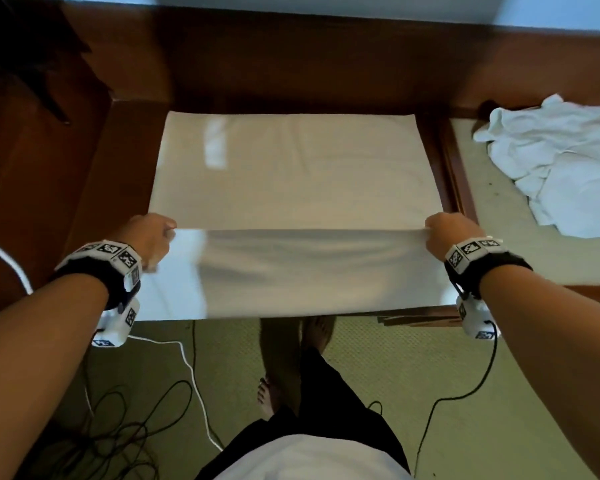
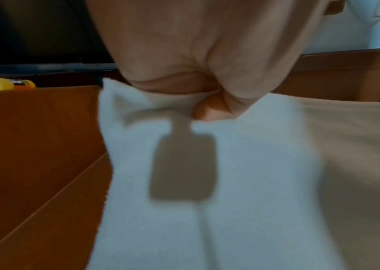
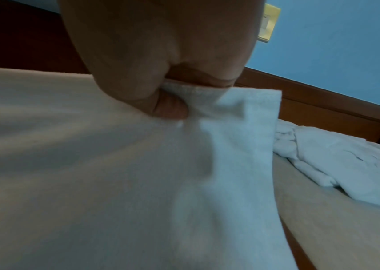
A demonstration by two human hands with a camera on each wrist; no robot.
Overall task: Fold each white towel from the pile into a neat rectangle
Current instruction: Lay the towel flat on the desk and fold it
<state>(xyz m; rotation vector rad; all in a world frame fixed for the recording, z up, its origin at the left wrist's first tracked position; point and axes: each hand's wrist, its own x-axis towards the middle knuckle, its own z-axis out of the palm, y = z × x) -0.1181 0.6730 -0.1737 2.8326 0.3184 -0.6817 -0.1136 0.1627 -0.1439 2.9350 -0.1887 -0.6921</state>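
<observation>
A white towel [image 1: 291, 174] lies spread on the brown wooden table [image 1: 125, 147], its near part lifted and doubled toward me. My left hand [image 1: 153, 237] pinches the towel's near left corner [image 2: 138, 113] between thumb and curled fingers. My right hand [image 1: 447, 233] pinches the near right corner [image 3: 230, 106] the same way. Between the two hands the raised edge runs taut and straight. The pile of crumpled white towels [image 1: 561, 168] sits on the beige surface at the right, also in the right wrist view as the pile [image 3: 336, 159].
Dark wooden furniture [image 1: 32, 81] stands at the left, and a yellow tube [image 2: 6, 84] lies on a ledge there. A beige cushioned surface [image 1: 534, 258] adjoins the table on the right. Cables [image 1: 187, 368] trail over the green floor by my feet.
</observation>
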